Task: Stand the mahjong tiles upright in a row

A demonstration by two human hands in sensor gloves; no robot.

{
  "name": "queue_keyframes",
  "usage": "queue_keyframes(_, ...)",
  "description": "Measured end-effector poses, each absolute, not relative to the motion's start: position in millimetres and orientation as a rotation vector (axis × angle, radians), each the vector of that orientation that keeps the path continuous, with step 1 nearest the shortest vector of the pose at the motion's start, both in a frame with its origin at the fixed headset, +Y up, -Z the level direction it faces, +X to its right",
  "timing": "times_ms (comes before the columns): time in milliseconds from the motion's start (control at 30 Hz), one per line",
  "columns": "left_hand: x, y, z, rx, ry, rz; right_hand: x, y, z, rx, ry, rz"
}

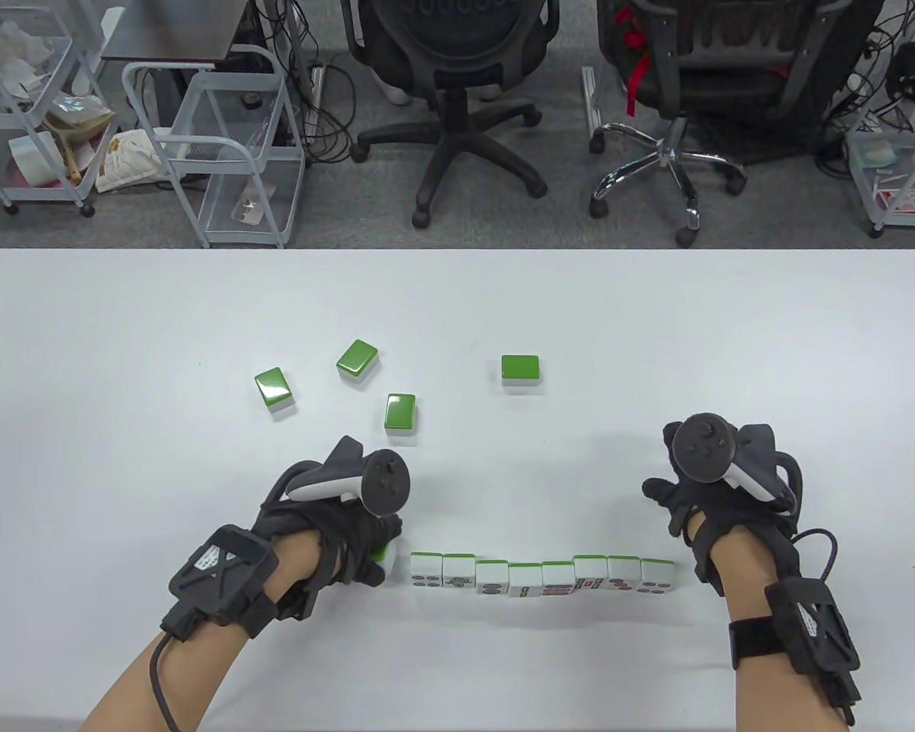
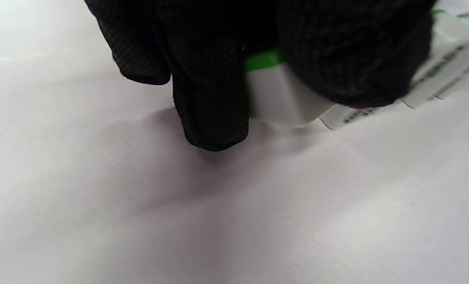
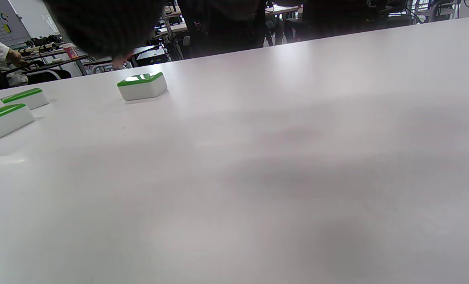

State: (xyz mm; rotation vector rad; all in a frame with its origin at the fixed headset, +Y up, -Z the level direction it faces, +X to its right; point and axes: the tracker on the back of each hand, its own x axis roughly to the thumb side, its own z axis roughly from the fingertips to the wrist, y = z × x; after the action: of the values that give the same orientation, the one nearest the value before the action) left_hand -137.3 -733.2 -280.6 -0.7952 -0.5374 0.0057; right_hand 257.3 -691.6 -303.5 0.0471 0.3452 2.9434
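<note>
A row of several upright mahjong tiles (image 1: 541,576) stands near the table's front edge, faces toward me. My left hand (image 1: 370,553) grips one more green-backed tile (image 1: 385,560) at the row's left end; in the left wrist view its fingers (image 2: 211,98) pinch that tile (image 2: 281,94), which is down at the table surface beside the row (image 2: 435,83). My right hand (image 1: 675,503) hovers just right of the row, holding nothing. Several loose tiles lie green side up farther back: (image 1: 274,389), (image 1: 357,360), (image 1: 400,414), (image 1: 520,369).
The white table (image 1: 122,320) stretches well beyond the tiles. In the right wrist view, loose tiles (image 3: 142,85), (image 3: 6,120) lie at the left. Office chairs (image 1: 457,91) and wire carts (image 1: 213,152) stand beyond the far edge.
</note>
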Motion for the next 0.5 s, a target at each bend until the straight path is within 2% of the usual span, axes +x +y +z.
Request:
queue_keyframes(233,-133.9,-730.5,-281.5,-0.7,-0.521,0.055,257.6,-691.9,-303.1,0.049,0.38,2.942)
queue_keyframes(500,-149.1,-736.7,-291.8,-0.7,-0.484,0.206,258.2,-691.9,-303.1,0.05,0.405,2.942)
